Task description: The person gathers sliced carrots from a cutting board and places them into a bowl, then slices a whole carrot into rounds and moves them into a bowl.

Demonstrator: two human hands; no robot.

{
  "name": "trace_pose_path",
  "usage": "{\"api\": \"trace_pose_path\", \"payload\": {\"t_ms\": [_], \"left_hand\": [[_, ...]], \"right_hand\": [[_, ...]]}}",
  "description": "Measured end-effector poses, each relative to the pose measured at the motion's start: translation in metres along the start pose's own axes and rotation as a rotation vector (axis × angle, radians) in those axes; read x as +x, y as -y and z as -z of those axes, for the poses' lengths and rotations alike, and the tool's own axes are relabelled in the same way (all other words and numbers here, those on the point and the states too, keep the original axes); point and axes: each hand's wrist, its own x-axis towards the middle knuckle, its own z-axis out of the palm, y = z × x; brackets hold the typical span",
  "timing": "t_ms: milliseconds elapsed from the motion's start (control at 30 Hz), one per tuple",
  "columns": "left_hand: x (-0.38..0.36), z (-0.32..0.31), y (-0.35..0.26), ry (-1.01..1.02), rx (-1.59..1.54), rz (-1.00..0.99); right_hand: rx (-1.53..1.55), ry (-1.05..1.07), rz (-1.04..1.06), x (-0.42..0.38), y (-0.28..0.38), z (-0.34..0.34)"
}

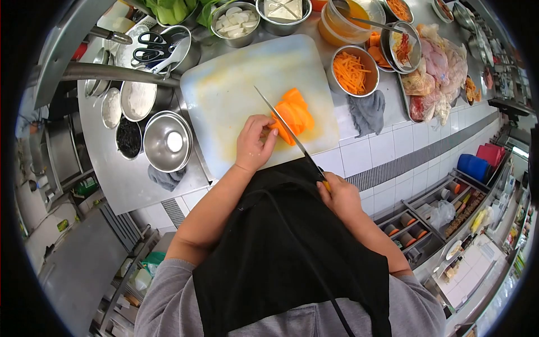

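Note:
Orange carrot slices [299, 111], fanned in an overlapping pile, lie on a stained white cutting board [224, 90]. My left hand [256, 143] rests on the board with its fingers curled against the near left edge of the slices. In my right hand [341, 197] is the yellow handle of a long kitchen knife [282, 122]. The blade runs diagonally over the left part of the carrot pile, close to my left fingertips, its tip pointing up and left. Whether its edge is cutting into the carrot cannot be made out.
A bowl of shredded carrot [352, 73] and a grey cloth [368, 112] sit right of the board. Stacked metal bowls [167, 141] stand left. Behind are a bowl of white pieces [236, 23] and a container with scissors [151, 48]. Bagged raw meat [438, 67] lies far right.

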Motion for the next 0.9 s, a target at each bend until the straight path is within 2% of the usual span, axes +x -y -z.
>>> {"api": "trace_pose_path", "payload": {"t_ms": [233, 500, 900], "left_hand": [[-0.001, 0.0, 0.002, 0.016, -0.02, 0.019], [-0.002, 0.002, 0.003, 0.013, -0.049, 0.032], [-0.002, 0.001, 0.003, 0.008, -0.072, 0.042]], "right_hand": [[-0.02, 0.053, -0.002, 0.002, 0.004, 0.003], [-0.128, 0.256, -0.106, 0.02, 0.017, 0.003], [-0.096, 0.258, -0.102, 0.052, 0.034, -0.009]]}}
